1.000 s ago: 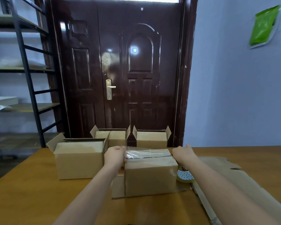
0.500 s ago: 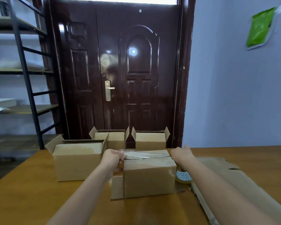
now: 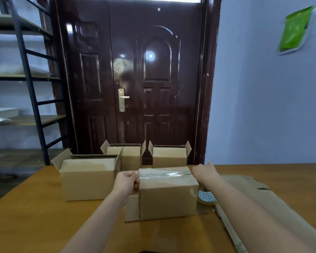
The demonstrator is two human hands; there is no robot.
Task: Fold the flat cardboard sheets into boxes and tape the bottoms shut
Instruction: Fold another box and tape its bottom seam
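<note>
Fingers (image 3: 135,177) curl round taped box (image 3: 168,198) end.

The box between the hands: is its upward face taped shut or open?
Taped shut: a clear tape strip runs across the box, flaps closed.

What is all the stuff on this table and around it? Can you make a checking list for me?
Surface: wooden table, orange-brown.
Job's things: box upside down in front, clear tape stretched along its top seam; flat cardboard lying at the right; tape roll beside the box.
Clutter: three finished boxes, one big at left, two small at the back, flaps open upward.
Hands: left hand pinches the tape at the box's left edge; right hand rests at its right end, fingers hidden.
Cables: nothing seen.
Surroundings: dark door, metal shelves at left, green packet on the blue wall.
</note>
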